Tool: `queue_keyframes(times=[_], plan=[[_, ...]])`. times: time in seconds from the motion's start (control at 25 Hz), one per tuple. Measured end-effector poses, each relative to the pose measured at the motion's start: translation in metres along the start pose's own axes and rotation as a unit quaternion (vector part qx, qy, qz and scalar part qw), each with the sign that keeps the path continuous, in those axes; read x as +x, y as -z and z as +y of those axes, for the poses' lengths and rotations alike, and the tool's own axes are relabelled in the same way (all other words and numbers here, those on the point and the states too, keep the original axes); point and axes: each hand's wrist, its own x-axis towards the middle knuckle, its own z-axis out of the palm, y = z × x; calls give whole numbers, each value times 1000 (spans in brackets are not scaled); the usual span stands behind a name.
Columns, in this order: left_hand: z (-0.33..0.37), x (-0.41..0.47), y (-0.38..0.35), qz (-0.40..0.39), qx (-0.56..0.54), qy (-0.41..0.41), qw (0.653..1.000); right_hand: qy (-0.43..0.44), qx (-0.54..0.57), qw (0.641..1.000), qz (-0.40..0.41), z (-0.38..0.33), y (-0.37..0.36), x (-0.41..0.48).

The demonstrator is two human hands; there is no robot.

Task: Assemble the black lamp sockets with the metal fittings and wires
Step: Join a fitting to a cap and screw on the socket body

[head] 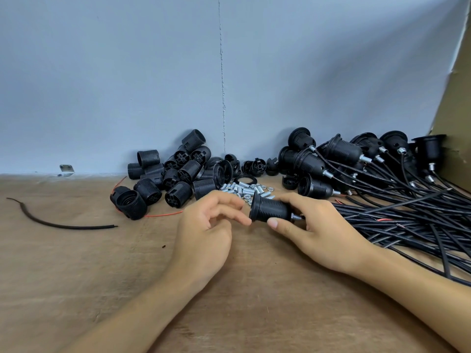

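Right hand [328,233] grips black lamp socket [270,208], left hand [204,230] touching it.

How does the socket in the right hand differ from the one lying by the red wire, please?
The held socket carries a collar ring and a metal fitting at its tail; the lying socket shows neither. The held socket is gripped by the right hand; the lying socket rests on the table. Both are black.

There is only one view, from a camera worn on the person's head. It looks forward and down at the desk [76,276] from close by, with the wall [102,72] behind. The left hand [204,233] and right hand [323,233] sit near the middle.
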Motion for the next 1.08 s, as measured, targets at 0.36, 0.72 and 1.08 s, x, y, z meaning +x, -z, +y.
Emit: queue_keyframes(times=[0.36, 0.72, 1.08], plan=[[3, 2, 0, -13, 5, 4, 1000, -1, -1, 1000, 0, 0, -1, 0], [3, 2, -1, -6, 29, -10, 1000, -4, 1, 1000, -8, 0, -1, -1], [5, 2, -1, -13, 37, 2, 999, -3, -11, 1000, -12, 1, -2, -1]])
